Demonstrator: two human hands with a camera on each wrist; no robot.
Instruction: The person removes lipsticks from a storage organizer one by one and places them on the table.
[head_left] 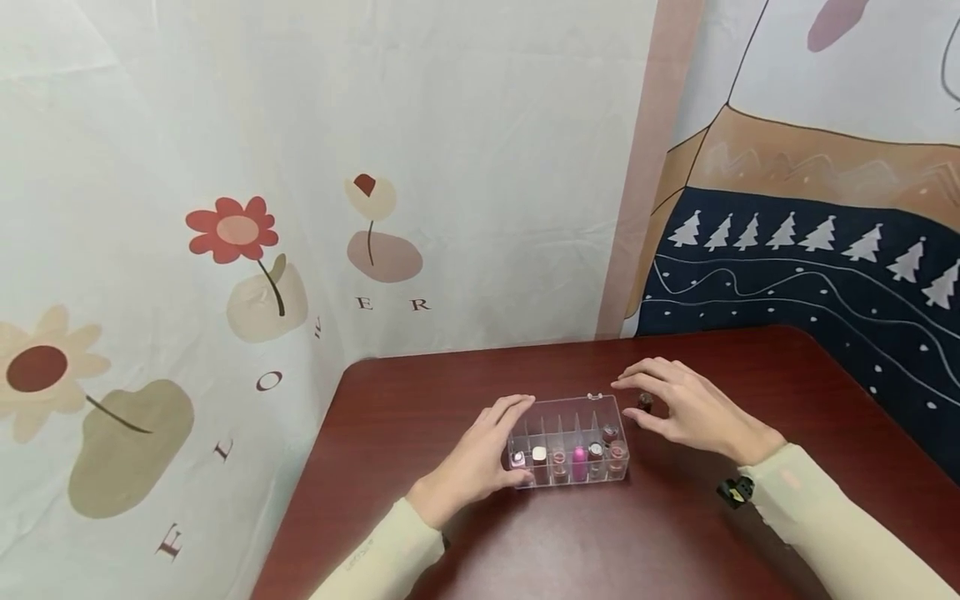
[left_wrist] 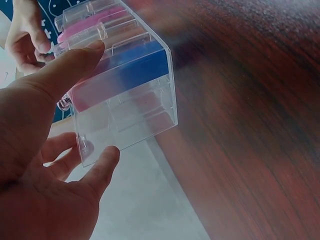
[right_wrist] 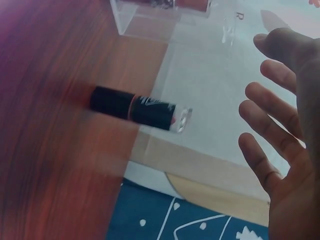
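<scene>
A clear compartment box (head_left: 567, 427) lies on the dark red table (head_left: 405, 417) and holds several lipsticks along its front row. My left hand (head_left: 519, 439) grips the box's left end, fingers on top and thumb at the front. In the left wrist view the index finger and thumb of that hand (left_wrist: 102, 100) bracket the end of the box (left_wrist: 130, 95). A dark lipstick (head_left: 644, 402) stands just right of the box. My right hand (head_left: 627, 400) hovers over it with fingers spread and touches nothing. The right wrist view shows the lipstick (right_wrist: 135, 107), clear-capped, apart from the right hand (right_wrist: 252, 92).
The table sits in a corner. A flower-print cloth (head_left: 247, 250) hangs at the left and back, and a tree-print cloth (head_left: 795, 250) at the right. The table's left edge (head_left: 307, 467) is close to the box. Bare tabletop lies in front.
</scene>
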